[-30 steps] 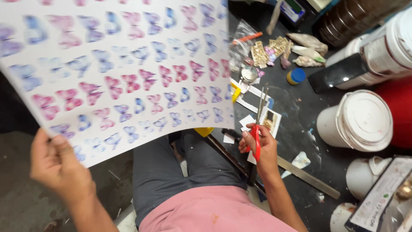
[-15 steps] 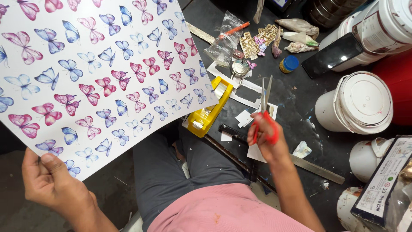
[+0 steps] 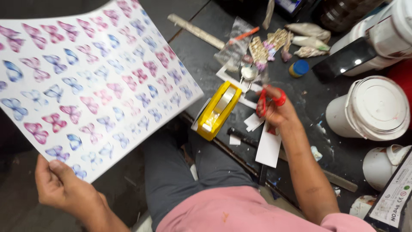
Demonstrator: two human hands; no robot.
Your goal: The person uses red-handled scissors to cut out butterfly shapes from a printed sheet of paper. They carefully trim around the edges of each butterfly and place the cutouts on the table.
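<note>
Buckets first: a white lidded bucket (image 3: pixel 372 109) stands at the right side of the dark surface (image 3: pixel 206 51), lid on, contents hidden, with a smaller white tub (image 3: pixel 382 165) just below it near the right edge and another white container (image 3: pixel 386 30) up in the far right corner, a dark flat object (image 3: pixel 345 60) leaning against it. Small blue-capped jar (image 3: pixel 299 68) sits between the clutter of trinkets (image 3: pixel 268 45) and the buckets. Yellow tape dispenser (image 3: pixel 218 110) lies at the near edge of the surface, roll inside it, with white paper scraps (image 3: pixel 268 148) beside it. Right hand (image 3: pixel 277 112) hovers over those scraps, fingers (image 3: pixel 269 91) closed through the red handles of scissors (image 3: pixel 267 101); blades blurred, cannot tell how they point. Left hand (image 3: pixel 64 189) is off the surface, over the lap, thumb and fingers pinching the bottom corner of a big butterfly sheet (image 3: pixel 90 81), pink and blue prints, held up well left of the scissors
</note>
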